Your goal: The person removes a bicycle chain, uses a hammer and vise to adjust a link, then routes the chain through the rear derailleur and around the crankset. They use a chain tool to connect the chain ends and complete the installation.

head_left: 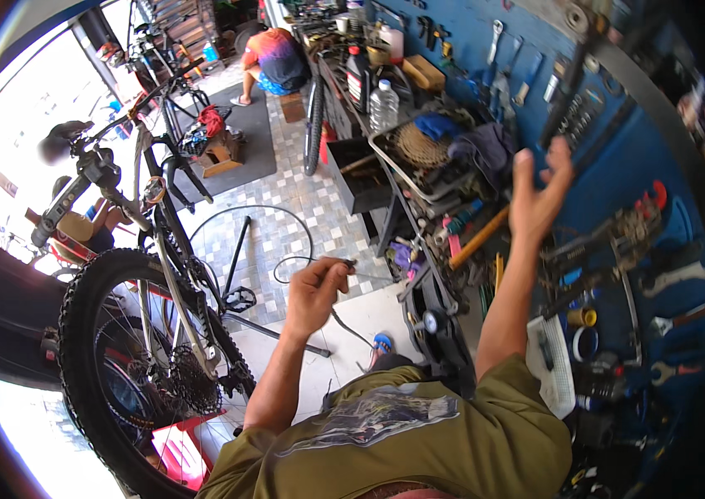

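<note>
My left hand (pixel 317 291) is closed in a pinch on the dark end of a thin black cable (pixel 311 229). The cable loops out over the tiled floor towards the bicycle (pixel 157 200) at my left. My right hand (pixel 539 193) is raised by the blue tool wall (pixel 485 25), thumb and fingers apart, with nothing visible in it. Near its fingertips hang long dark tools (pixel 570 91). Just below and left of it lies a wooden handle (pixel 479 239) among the bench clutter.
A crowded workbench holds a clear plastic bottle (pixel 384 106), a tray with a sprocket cassette (pixel 423 145) and rags. Wrenches (pixel 677 279) hang at right. A person (pixel 276 60) crouches at the back. A black stand leg (pixel 278 334) crosses the floor.
</note>
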Demonstrator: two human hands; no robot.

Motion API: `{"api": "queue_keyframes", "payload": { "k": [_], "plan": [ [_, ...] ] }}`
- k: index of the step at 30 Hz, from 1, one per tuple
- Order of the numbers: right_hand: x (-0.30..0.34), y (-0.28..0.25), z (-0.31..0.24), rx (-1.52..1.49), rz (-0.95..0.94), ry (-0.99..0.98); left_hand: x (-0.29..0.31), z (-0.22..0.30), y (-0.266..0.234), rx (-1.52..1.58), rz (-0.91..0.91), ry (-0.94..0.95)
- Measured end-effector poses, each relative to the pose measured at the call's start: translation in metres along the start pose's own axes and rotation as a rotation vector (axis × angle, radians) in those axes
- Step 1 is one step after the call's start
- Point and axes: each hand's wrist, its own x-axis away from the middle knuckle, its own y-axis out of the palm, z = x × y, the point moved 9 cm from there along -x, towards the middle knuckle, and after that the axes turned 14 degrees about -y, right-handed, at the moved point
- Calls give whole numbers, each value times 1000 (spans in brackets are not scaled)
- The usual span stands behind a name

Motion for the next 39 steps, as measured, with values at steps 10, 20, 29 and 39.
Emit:
{"api": "queue_keyframes", "payload": {
  "k": [10,20,29,39],
  "plan": [
    [-164,81,107,140,298,39,-39,174,-179,130,599,476],
    [-164,183,-32,-376,180,-146,-202,185,-296,165,524,465],
    [-49,426,-121,-924,-198,176,-320,277,-407,97,663,705],
    [21,723,-82,-996,-525,353,-576,382,-461,-167,720,802]
  ]
}}
